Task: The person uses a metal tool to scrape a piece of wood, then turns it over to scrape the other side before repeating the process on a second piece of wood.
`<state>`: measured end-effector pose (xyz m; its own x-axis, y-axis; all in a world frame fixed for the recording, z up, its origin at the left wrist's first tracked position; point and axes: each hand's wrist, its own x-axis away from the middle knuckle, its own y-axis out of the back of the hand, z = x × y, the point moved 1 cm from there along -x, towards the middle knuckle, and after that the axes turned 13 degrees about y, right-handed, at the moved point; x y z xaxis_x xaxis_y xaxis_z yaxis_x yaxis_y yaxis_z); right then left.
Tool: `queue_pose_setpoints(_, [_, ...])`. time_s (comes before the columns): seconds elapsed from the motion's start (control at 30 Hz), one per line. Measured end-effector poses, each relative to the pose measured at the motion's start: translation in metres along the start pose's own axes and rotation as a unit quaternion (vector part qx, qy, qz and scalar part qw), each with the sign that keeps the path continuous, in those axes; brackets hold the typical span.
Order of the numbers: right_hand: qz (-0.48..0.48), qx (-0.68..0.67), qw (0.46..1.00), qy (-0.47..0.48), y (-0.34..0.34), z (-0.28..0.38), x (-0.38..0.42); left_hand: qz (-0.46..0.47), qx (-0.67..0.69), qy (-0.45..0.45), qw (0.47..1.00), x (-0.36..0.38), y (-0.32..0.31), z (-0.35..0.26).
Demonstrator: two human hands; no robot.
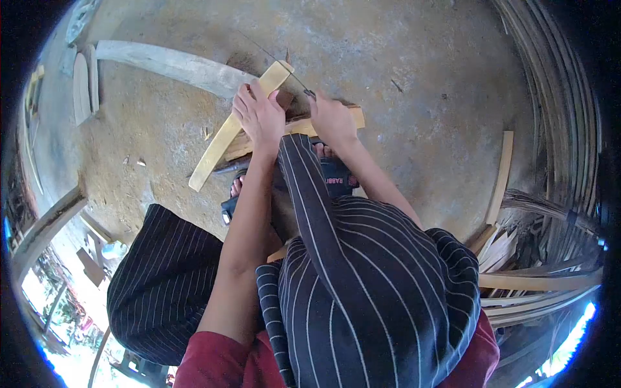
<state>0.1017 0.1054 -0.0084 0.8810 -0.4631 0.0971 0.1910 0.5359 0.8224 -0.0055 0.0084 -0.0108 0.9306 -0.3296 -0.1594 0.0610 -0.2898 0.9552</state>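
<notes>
My left hand (260, 119) is closed over a pale yellow wooden strip (223, 143), pressing it down near its upper end. This strip slants from lower left to upper right, resting on another piece of wood (357, 116). My right hand (333, 119) grips the dark handle of a saw (296, 79). Its long thin blade shows nearly edge-on and crosses the strip's upper end, pointing to the upper left. Whether the teeth have cut into the wood cannot be made out. My sandalled feet (336, 176) are just below the wood, partly hidden by striped cloth.
A long grey board (174, 64) lies on the concrete floor (401, 58) ahead to the left, its end near my left hand. Long strips (553, 97) line the right side, with a curved wooden piece (501, 174) beside them. Small wood scraps (141, 163) dot the floor.
</notes>
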Motion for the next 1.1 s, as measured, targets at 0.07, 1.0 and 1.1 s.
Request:
queue_pose_setpoints(0.07, [0.014, -0.006, 1.0, -0.021, 0.0, -0.006, 0.014, -0.008, -0.003, 0.005, 1.0, -0.001, 0.0, -0.001])
queue_pose_setpoints(1.0, [0.076, 0.034, 0.996, -0.04, 0.026, -0.024, 0.067, -0.007, -0.007, -0.039, 0.999, -0.002, -0.007, 0.005])
queue_pose_setpoints(1.1, [0.069, 0.032, 0.997, -0.026, 0.03, -0.023, 0.056, -0.003, -0.021, -0.053, 0.998, -0.003, -0.005, 0.004])
